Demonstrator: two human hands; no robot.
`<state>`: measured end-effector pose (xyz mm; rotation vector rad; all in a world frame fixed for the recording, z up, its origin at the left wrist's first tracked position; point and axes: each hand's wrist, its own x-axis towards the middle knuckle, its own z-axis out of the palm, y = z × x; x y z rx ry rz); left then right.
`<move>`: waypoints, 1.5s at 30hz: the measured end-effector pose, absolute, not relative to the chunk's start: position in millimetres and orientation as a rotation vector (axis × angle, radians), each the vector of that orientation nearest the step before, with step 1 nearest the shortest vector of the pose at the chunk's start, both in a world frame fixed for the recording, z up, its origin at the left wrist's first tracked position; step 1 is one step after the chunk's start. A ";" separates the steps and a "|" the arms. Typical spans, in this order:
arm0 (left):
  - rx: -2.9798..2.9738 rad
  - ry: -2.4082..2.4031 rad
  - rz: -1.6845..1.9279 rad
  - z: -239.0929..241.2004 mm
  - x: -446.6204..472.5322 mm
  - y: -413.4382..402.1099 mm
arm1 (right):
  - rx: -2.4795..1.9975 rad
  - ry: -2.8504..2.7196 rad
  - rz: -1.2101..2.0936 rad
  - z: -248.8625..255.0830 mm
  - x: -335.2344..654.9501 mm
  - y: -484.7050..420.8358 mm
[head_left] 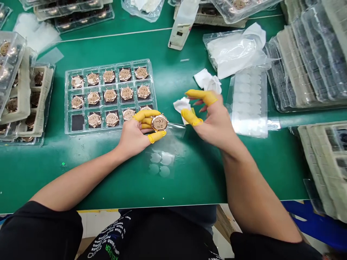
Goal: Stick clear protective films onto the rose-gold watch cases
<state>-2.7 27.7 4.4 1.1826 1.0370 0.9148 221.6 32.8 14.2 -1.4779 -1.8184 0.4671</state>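
Note:
My left hand (133,136), with yellow finger cots on, pinches a rose-gold watch case (159,123) by its edge, the printed back facing up. To its left lies a clear plastic tray (110,130) with rows of similar watch cases on dark pads; the front-left compartment shows only a dark pad (78,123). My right hand (214,121), also in yellow finger cots, is raised with thumb and forefinger spread apart. Just beyond its fingers are a small white cloth (181,104) and more crumpled white cloths (208,80). Round clear stickers (159,169) on a film lie below the watch case.
Stacked trays stand at the left (25,108), back, and right (306,65). A bag of white cloths (233,50) and a sheet of clear film pieces (249,104) lie right of centre. The green table's front edge (162,207) runs close to my body.

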 end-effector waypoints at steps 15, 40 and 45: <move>1.450 0.934 0.934 0.2 -8.7 26.7 | -1.374 -1.976 0.998 42.6 225.0 24.3; 1.311 0.978 0.870 2.7 -6.9 26.1 | -1.374 -2.263 0.708 36.9 220.1 22.2; 1.321 0.949 0.884 1.7 -7.5 27.4 | -1.365 -2.174 0.801 35.5 218.7 21.3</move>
